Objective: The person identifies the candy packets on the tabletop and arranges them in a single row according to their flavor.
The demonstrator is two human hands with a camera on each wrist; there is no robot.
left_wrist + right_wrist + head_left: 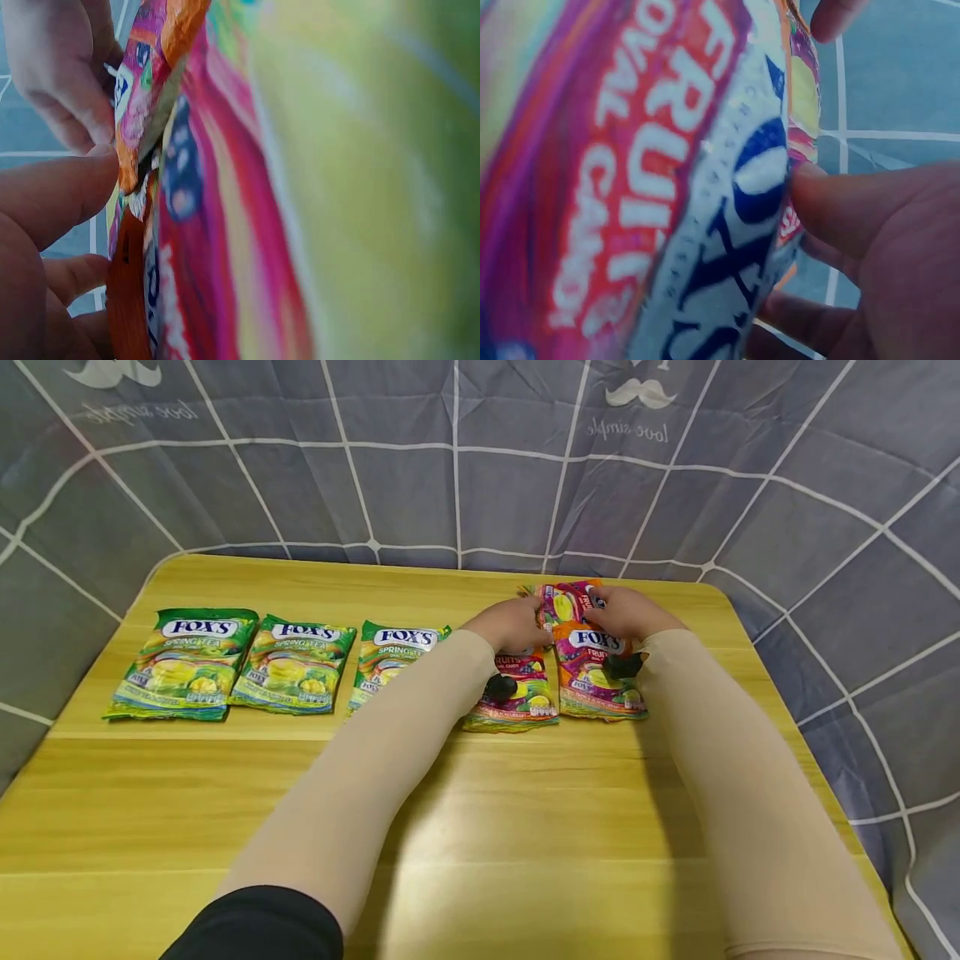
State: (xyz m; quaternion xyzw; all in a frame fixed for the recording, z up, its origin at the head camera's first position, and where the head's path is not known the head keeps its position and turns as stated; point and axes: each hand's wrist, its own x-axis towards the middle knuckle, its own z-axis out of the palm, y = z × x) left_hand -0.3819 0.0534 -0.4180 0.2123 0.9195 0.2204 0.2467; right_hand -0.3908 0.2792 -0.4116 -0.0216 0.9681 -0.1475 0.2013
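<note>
Orange fruit-candy bag [567, 602], at the table's [525, 827] one o'clock, pinched by left hand [510, 623] and right hand [628, 612], raised to clear two flat bags.

Both of the person's forearms wear close-fitting, smooth beige sleeves [390, 752] that run from near the elbow to the wrist, plain, with no pattern, seam detail or printing to be seen. At the lower left edge of the head view, a black sleeve cuff [258, 927] overlaps the upper end of the left arm's beige sleeve. A small black device [501, 687] sits under the left wrist and a matching one [621, 666] under the right wrist, and both hands are bare.
</note>
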